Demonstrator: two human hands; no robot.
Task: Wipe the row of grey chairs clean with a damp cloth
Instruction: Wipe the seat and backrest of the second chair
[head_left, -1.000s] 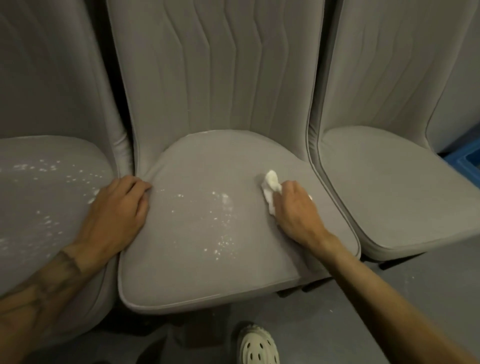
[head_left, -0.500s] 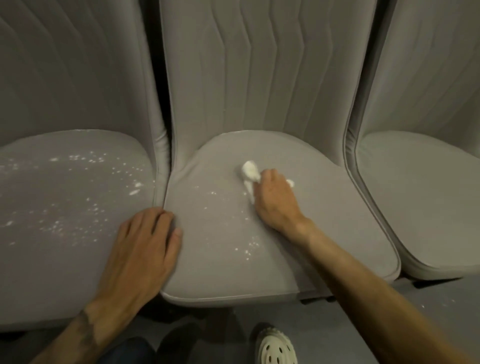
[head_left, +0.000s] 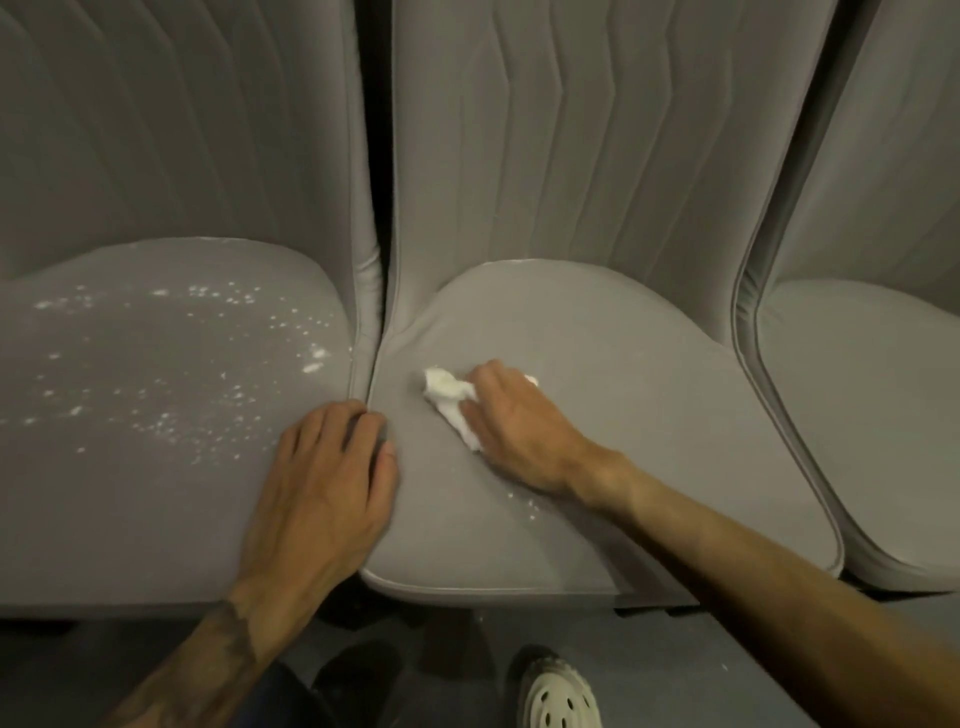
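Note:
Three grey upholstered chairs stand side by side. On the middle chair's seat (head_left: 649, 415), my right hand (head_left: 519, 431) presses a crumpled white cloth (head_left: 449, 402) flat against the fabric, left of the seat's centre. A few white specks (head_left: 524, 501) lie by my right wrist. My left hand (head_left: 324, 483) rests palm down, fingers spread, across the gap between the left chair's seat (head_left: 130, 493) and the middle one, holding nothing. The left seat is scattered with several white specks (head_left: 182, 364). The right chair's seat (head_left: 872, 415) looks free of specks.
The tall ribbed chair backs (head_left: 571, 130) rise close behind the seats. Below the seat fronts lies a dark grey floor (head_left: 727, 644). My white perforated clog (head_left: 558, 696) stands on it under the middle chair, beside a dark shape to its left.
My right hand has slid the cloth leftwards across the middle seat, and most specks there are gone. The view has shifted left. My left hand stays at the seam between the seats.

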